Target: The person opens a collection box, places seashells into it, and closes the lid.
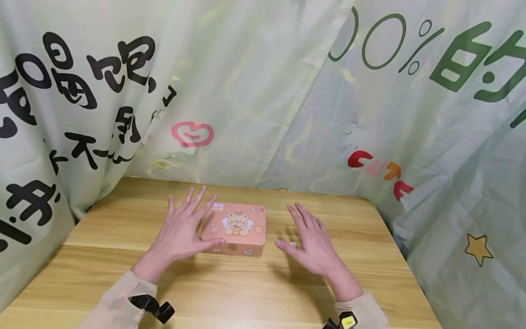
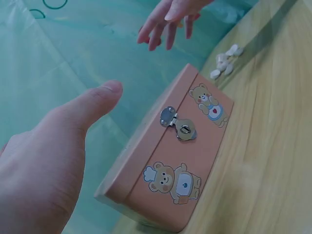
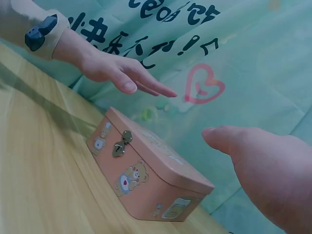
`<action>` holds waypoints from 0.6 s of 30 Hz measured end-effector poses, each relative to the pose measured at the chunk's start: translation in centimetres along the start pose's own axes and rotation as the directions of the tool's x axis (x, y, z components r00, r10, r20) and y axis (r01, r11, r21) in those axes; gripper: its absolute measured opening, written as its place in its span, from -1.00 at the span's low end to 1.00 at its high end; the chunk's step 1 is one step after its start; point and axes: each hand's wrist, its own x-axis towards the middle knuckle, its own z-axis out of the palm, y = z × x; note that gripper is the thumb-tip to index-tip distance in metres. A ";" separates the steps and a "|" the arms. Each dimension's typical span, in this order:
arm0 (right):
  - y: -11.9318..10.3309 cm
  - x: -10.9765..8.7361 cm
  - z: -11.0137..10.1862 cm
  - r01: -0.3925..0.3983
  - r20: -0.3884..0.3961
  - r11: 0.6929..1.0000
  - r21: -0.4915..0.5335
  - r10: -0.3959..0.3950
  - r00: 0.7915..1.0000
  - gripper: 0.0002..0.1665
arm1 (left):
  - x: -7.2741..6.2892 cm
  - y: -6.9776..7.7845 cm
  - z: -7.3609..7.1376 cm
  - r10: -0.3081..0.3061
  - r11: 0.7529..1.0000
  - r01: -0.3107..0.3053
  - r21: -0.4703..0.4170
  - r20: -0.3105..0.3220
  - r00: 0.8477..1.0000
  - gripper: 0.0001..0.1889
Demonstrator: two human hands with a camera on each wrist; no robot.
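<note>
A pink tin box point(image 1: 246, 244) with a bear printed on its lid sits on the wooden table, lid down. Its metal clasp point(image 2: 178, 125) lies over the front seam, between two bear stickers. My left hand point(image 1: 181, 233) hovers with fingers spread at the box's left side, overlapping its edge in the head view; nothing is in it. To the right of the box, my right hand point(image 1: 313, 246) is held above the table, fingers extended and holding nothing. Several small white pieces point(image 2: 225, 61) lie on the table beside the box, partly hidden under my right hand in the head view.
The wooden table point(image 1: 238, 292) reaches back to a pale curtain point(image 1: 246, 91) with printed characters and a pink heart. Curtain folds also hang along the left and right sides. A small dark device point(image 1: 152, 307) is strapped at my left wrist.
</note>
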 end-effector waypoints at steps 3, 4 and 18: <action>-0.2 -0.2 0.3 -0.010 -0.002 0.999 0.049 0.010 1.000 0.14 | -0.2 0.0 0.2 -0.006 1.000 0.006 -0.022 -0.002 1.000 0.25; -0.3 -0.2 0.4 -0.011 -0.005 0.998 0.068 0.011 1.000 0.14 | -0.2 0.0 0.3 -0.008 1.000 0.008 -0.030 -0.002 1.000 0.24; -2.0 -1.2 1.8 -0.017 -0.008 0.954 0.299 0.020 1.000 0.05 | -1.2 -0.1 1.6 -0.049 0.970 0.034 -0.241 -0.058 0.997 0.03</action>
